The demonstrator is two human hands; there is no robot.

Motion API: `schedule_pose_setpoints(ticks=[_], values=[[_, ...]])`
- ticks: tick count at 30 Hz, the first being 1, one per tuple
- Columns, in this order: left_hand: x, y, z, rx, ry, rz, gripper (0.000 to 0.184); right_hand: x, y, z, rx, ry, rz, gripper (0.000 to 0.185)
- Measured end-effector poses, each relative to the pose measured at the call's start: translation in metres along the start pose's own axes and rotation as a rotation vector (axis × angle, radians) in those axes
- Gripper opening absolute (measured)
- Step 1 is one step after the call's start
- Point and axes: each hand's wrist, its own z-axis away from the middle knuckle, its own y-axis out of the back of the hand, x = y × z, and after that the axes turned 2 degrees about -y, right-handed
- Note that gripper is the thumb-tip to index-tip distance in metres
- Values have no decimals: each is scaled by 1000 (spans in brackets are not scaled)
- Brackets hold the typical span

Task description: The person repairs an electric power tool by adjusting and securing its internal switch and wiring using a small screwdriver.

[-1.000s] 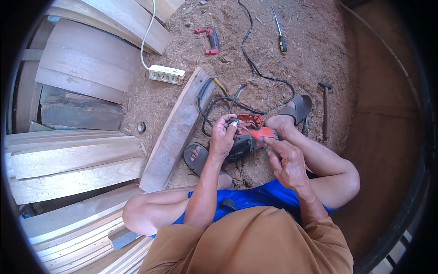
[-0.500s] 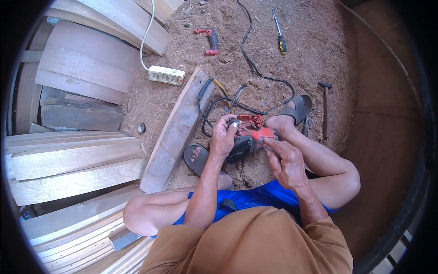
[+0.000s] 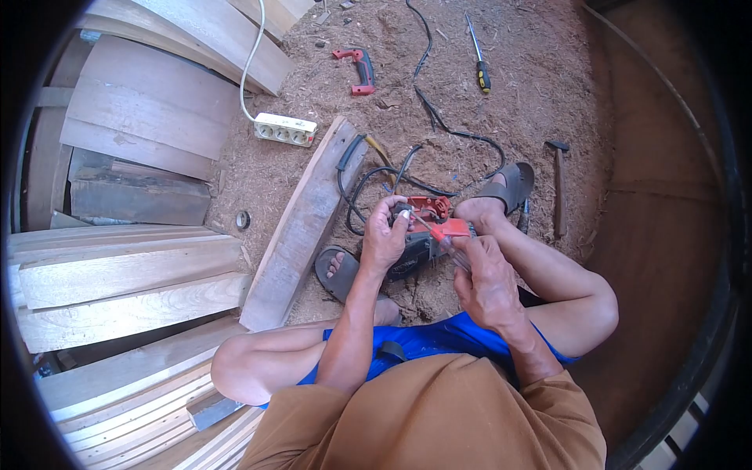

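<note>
A red and black power tool lies on the ground between my feet, its red housing opened up. Over it, my left hand is closed, thumb and fingers pinching a small dark part that is too small to name. My right hand is wrapped round the handle of a screwdriver, clear with a red collar. Its thin shaft points up and left to the part at my left fingertips. Whether the tip touches the part I cannot tell.
A wooden beam lies left of my foot, near a white power strip. On the sawdust are a red-black handle piece, a yellow-black screwdriver, a hammer, a tape roll and a black cable. Boards are stacked left.
My right hand has shifted slightly down and back along the screwdriver, so more of its clear handle shows. My left hand stays nearly in place.
</note>
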Motion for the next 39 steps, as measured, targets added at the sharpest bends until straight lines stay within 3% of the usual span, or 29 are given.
schedule_pose_setpoints(ticks=[2, 8, 11, 14, 20, 23, 26, 39], values=[[1, 0, 0, 3, -8, -61, 28, -4, 1, 0, -32, -65, 42, 40], [-4, 1, 0, -2, -51, -209, 29, -1, 6, -5, 44, 52, 114, 35], [-10, 3, 0, 4, -53, -241, 29, 4, 6, -12, -112, -121, 106, 32], [-5, 2, -1, 12, -37, -203, 29, 6, 2, -14, -6, -130, -33, 28], [-8, 2, -2, 7, -50, -190, 29, 7, 16, -17, -119, -112, -291, 30], [-4, 2, -1, 13, -18, -197, 30, 17, 10, -12, -3, 55, -275, 27], [0, 2, 1, 5, -9, -195, 30, 14, 6, -9, 57, -107, -418, 24], [-6, 3, -1, 25, 55, 131, 28, 4, 11, -4, 31, 29, -157, 30]])
